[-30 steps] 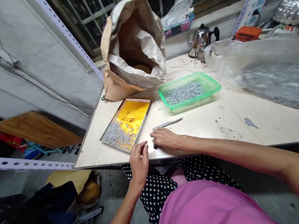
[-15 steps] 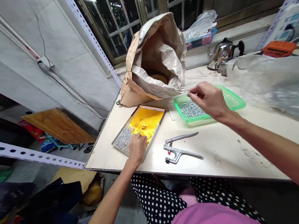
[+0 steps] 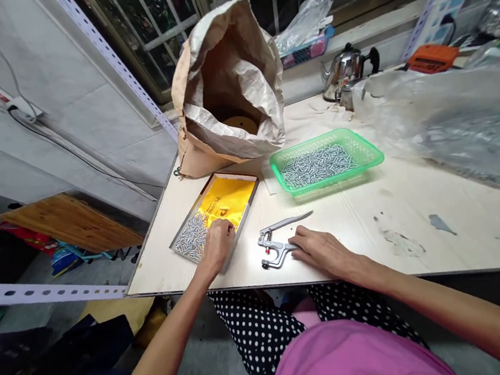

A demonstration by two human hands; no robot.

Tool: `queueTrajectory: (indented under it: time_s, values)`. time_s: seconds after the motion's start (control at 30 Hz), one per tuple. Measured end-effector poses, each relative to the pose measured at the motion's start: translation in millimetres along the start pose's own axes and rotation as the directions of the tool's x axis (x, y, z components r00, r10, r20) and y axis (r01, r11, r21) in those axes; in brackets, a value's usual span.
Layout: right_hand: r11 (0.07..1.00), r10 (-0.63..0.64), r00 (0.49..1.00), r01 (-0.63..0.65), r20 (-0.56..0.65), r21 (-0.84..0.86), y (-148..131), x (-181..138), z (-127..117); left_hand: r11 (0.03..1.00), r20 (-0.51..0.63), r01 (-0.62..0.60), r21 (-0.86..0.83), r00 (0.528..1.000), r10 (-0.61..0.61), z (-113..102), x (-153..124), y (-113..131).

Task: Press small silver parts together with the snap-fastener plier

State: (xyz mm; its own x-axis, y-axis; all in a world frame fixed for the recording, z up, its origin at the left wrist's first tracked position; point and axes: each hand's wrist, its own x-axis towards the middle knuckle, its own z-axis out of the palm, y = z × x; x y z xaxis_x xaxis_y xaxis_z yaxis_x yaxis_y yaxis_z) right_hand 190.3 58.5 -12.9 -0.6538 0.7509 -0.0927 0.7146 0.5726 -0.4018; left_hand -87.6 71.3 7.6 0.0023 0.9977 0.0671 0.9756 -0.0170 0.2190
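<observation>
Our right hand [image 3: 320, 248] is back at the pliers [image 3: 284, 247] mid-frame, within reach, fingers half-curled. Left hand [image 3: 217, 243] is curled over the tray [image 3: 247, 206]; both holds unclear.

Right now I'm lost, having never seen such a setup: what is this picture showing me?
No robot here, just a person's bare hands, seen from a camera worn on their head, looking forward and down. The left hand is over a shallow tray partly covered with small metal pieces; whether it holds any is hidden. The right hand has its fingers at the lower handle of grey pliers on the table. Behind stand a green basket with similar pieces and an open paper sack.
</observation>
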Motion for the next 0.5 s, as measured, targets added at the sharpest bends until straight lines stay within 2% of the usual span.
queueTrajectory:
  time_s: [0.07, 0.13, 0.2, 0.3, 0.5]
  values:
    - [0.999, 0.025, 0.999, -0.024, 0.030, -0.042, 0.3, 3.4, 3.4, 0.969, 0.029, 0.093, -0.228, 0.996, -0.088, -4.3, -11.6, 12.7]
    - [0.997, 0.024, 0.999, -0.022, 0.021, -0.073, 3.4, 6.6, 8.7, 0.869, 0.181, 0.220, -0.443, 0.971, -0.153, -3.4, -24.4, 26.8]
    - [0.995, 0.007, 1.000, -0.008, -0.009, -0.100, 6.8, 8.4, 15.6, 0.755, 0.343, 0.338, -0.563, 0.926, -0.158, 2.7, -34.6, 38.7]
    - [0.990, -0.005, 0.999, -0.002, -0.047, -0.140, 9.7, 9.0, 24.5, 0.670, 0.451, 0.444, -0.594, 0.874, -0.180, 14.7, -41.0, 48.3]
    - [0.987, -0.016, 0.998, 0.006, -0.061, -0.161, 8.9, 8.3, 26.6, 0.615, 0.467, 0.490, -0.617, 0.858, -0.215, 20.4, -36.5, 53.0]
